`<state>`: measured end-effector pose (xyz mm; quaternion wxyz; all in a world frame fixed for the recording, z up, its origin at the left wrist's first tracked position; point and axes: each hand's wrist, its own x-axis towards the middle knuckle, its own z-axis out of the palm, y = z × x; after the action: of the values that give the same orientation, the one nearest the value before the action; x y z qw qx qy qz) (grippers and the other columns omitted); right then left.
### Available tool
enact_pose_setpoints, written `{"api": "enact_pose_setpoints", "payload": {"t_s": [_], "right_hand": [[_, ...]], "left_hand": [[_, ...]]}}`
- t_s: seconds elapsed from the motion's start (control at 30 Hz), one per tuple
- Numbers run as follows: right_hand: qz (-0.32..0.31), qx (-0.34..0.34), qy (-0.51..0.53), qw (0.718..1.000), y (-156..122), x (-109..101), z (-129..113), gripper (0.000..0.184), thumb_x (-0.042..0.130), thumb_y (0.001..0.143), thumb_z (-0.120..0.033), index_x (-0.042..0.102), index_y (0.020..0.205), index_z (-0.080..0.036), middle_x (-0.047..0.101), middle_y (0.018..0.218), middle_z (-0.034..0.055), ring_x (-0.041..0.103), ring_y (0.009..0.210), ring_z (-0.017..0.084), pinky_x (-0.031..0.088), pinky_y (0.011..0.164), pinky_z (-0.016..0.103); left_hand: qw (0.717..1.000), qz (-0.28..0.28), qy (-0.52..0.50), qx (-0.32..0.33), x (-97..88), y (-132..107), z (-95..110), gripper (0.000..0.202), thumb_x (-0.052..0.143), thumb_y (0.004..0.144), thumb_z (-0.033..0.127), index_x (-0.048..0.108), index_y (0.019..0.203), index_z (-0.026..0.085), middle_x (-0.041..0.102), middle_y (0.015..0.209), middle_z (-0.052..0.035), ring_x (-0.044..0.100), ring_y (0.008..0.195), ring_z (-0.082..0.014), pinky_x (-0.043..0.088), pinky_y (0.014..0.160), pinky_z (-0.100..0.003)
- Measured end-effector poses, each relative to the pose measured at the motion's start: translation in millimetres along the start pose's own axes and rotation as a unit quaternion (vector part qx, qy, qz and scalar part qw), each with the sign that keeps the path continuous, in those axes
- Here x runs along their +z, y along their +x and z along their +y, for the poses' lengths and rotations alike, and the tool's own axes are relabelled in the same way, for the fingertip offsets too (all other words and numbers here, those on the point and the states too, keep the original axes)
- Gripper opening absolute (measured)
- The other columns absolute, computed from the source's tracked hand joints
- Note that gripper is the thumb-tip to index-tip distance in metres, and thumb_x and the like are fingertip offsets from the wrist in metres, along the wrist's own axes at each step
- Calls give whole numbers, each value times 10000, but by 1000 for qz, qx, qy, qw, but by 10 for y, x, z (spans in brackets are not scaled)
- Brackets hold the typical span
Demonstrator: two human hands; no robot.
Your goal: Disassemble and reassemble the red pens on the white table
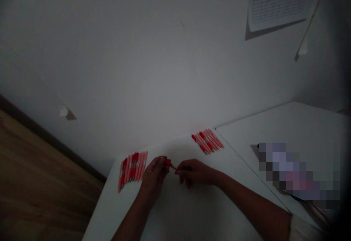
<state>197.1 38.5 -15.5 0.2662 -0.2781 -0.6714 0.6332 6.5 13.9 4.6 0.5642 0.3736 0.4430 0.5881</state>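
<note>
My left hand [155,175] and my right hand [193,172] meet over a white table [192,215], both pinched on the ends of one red pen [170,165]. A row of several red and pink pens [133,168] lies just left of my left hand. Another row of several red and pink pens [207,141] lies beyond my right hand, near the table's far edge.
A second white table [287,124] butts against the first on the right, with a blurred-out object on it. A white wall rises behind, with a printed sheet [279,2] hung at the upper right. Wooden floor [41,182] lies to the left.
</note>
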Motion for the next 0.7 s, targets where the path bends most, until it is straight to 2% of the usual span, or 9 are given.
{"api": "enact_pose_setpoints", "payload": {"t_s": [0.13, 0.27, 0.33, 0.4, 0.53, 0.7], "right_hand": [[-108, 25, 155, 982, -7, 21, 34, 385, 587, 845, -471, 599, 1045, -142, 650, 714, 15, 586, 490, 89, 451, 507, 214], [-153, 34, 230, 960, -28, 43, 61, 370, 616, 836, -435, 588, 1051, -136, 631, 689, 8, 575, 489, 91, 423, 487, 206], [-141, 46, 241, 959, -12, 70, 81, 355, 625, 825, -437, 588, 1008, -136, 636, 703, 15, 583, 501, 98, 421, 480, 205], [-98, 54, 241, 964, 17, 102, 99, 337, 591, 837, -465, 580, 924, -139, 629, 684, 11, 573, 483, 97, 403, 448, 195], [-23, 66, 204, 977, 43, 134, 92, 284, 475, 908, -434, 549, 870, -162, 573, 604, -36, 385, 342, 38, 261, 353, 163], [-35, 55, 179, 982, 7, 130, 51, 199, 454, 924, -382, 514, 922, -193, 461, 592, -77, 305, 366, 36, 218, 373, 169]], "left_hand": [[997, -32, -58, -46, 8, -34, -8, 286, 719, 755, 280, 660, 1001, 147, 659, 794, -9, 591, 615, -64, 493, 591, -170], [993, -51, -84, -65, 12, -63, -10, 271, 698, 775, 280, 670, 1004, 138, 645, 818, -22, 573, 597, -73, 489, 560, -195], [993, -38, -82, -71, 16, -64, -11, 235, 717, 755, 267, 682, 944, 132, 651, 834, -31, 571, 598, -68, 484, 561, -184], [994, -31, -76, -72, 21, -58, -18, 216, 728, 745, 260, 684, 914, 134, 659, 856, -35, 570, 606, -62, 476, 565, -168], [996, -35, -61, -55, 26, -41, -56, 211, 694, 784, 289, 679, 941, 149, 665, 907, -40, 569, 642, -63, 467, 584, -167], [997, -37, -49, -44, 24, -47, -86, 228, 685, 788, 326, 684, 936, 152, 674, 946, -55, 579, 672, -83, 473, 615, -193]]}}
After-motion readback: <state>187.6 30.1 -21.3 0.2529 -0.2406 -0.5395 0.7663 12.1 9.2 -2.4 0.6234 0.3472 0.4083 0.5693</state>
